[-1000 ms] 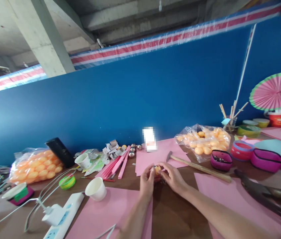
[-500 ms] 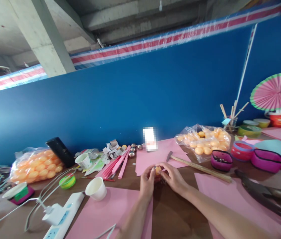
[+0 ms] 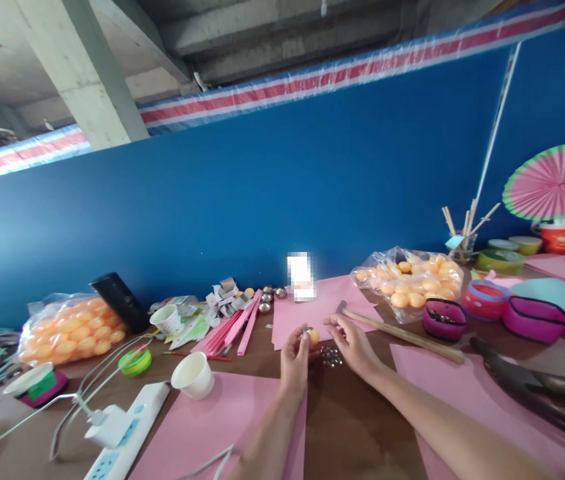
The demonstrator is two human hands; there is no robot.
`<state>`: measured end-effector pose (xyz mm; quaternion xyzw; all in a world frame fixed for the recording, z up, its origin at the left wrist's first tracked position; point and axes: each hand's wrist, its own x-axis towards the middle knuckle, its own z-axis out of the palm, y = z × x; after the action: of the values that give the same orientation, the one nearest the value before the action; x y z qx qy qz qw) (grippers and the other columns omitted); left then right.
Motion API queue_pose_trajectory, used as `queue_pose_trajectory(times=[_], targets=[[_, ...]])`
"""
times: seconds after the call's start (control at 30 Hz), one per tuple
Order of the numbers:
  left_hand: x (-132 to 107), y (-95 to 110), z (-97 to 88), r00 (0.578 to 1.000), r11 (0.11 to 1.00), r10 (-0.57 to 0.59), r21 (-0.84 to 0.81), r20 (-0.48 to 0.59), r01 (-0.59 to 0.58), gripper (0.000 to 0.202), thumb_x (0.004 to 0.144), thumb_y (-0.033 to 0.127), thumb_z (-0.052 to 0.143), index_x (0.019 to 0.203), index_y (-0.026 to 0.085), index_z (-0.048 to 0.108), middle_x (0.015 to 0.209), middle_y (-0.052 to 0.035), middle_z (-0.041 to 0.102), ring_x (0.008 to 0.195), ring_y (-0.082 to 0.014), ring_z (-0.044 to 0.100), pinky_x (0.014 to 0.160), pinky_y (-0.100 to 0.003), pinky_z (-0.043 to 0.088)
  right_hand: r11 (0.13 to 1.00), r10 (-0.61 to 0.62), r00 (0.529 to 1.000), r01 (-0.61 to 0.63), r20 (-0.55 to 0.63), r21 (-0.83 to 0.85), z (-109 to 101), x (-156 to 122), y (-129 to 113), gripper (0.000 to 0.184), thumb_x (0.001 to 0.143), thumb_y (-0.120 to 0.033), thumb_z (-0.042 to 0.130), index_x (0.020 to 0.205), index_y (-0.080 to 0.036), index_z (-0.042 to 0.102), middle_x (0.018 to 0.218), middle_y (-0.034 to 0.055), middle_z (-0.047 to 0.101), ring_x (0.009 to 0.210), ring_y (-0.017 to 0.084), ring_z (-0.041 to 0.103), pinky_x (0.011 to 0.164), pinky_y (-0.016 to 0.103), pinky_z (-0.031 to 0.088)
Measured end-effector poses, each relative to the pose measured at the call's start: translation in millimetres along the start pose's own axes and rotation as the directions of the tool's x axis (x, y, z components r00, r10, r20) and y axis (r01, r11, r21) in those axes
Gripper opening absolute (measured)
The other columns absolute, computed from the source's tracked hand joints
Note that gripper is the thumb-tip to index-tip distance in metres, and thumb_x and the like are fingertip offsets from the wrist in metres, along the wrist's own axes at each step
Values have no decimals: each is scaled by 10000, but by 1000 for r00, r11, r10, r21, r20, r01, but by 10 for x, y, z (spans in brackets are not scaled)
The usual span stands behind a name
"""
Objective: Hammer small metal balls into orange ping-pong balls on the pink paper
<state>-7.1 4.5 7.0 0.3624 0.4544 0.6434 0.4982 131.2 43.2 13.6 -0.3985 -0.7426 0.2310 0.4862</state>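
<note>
Between the thumb and fingers of my left hand (image 3: 294,357) is a small orange ball (image 3: 313,335), which looks like a ping-pong ball, with a dark, shiny patch on its upper left. My right hand (image 3: 355,343) hovers just to the right, apart from the ball. Its thumb and fingers are bent toward each other in a pinch; anything between the tips is too small to make out. Below the hands, a cluster of small shiny metallic pieces (image 3: 331,357) rests on the brown table.
A hammer (image 3: 407,338) lies across pink paper (image 3: 282,327) ahead. Bags of orange balls (image 3: 75,333) (image 3: 415,287) stand left and right. Nearby are a white paper cup (image 3: 193,377), a power strip (image 3: 130,433), purple baskets (image 3: 443,327), large dark-bladed shears (image 3: 527,387) and silvery balls (image 3: 265,301).
My right hand has drawn away from the orange ball to the right, uncovering the shiny pieces on the table. My left hand keeps the ball in nearly the same place.
</note>
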Motion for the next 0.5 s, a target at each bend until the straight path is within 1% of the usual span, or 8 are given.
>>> queue_pose_trajectory(times=[0.07, 0.13, 0.23, 0.37, 0.43, 0.5], targets=[[11, 0, -3, 999, 999, -15, -35, -40, 14, 497, 664, 420, 629, 1081, 161, 554, 880, -84, 636, 665, -134, 619, 635, -265, 507, 995, 15, 997, -22, -74, -102, -30, 31, 79, 241, 847, -312, 389, 937, -186, 573, 931, 73, 629, 844, 186, 579, 731, 301, 463], [22, 0, -6, 998, 997, -25, -74, -52, 21, 498, 657, 409, 642, 1082, 166, 553, 885, -79, 630, 662, -122, 615, 641, -254, 505, 978, 24, 997, -38, -72, -206, -57, 43, 138, 215, 834, -295, 411, 880, -188, 591, 871, 64, 634, 817, 193, 576, 719, 307, 453], [31, 1, -8, 998, 994, -29, -105, -53, 23, 484, 667, 398, 638, 1085, 173, 544, 893, -73, 618, 665, -111, 610, 639, -242, 503, 955, 2, 1000, 4, 21, -296, -67, 23, 177, 185, 817, -257, 437, 840, -190, 608, 817, 52, 629, 789, 195, 567, 726, 318, 430], [34, 1, 0, 996, 993, -40, -115, -77, 31, 470, 665, 399, 638, 1071, 181, 542, 849, -50, 601, 644, -103, 601, 617, -237, 503, 952, -38, 989, 78, 140, -295, -34, -21, 164, 195, 818, -229, 432, 858, -197, 620, 801, 47, 628, 810, 191, 552, 755, 318, 407], [34, -1, 1, 996, 992, -43, -121, -84, 32, 461, 669, 396, 636, 1064, 180, 540, 826, -43, 591, 643, -103, 599, 613, -236, 505, 952, -34, 981, 90, 193, -292, -23, -30, 139, 195, 818, -235, 434, 826, -204, 626, 790, 43, 632, 809, 187, 547, 750, 308, 401], [35, -6, -2, 996, 992, -43, -123, -82, 33, 455, 677, 396, 629, 1065, 178, 535, 826, -43, 586, 652, -105, 599, 621, -240, 508, 953, -25, 975, 90, 221, -288, -21, -30, 107, 197, 817, -247, 437, 787, -205, 628, 784, 39, 636, 800, 183, 545, 732, 295, 397]])
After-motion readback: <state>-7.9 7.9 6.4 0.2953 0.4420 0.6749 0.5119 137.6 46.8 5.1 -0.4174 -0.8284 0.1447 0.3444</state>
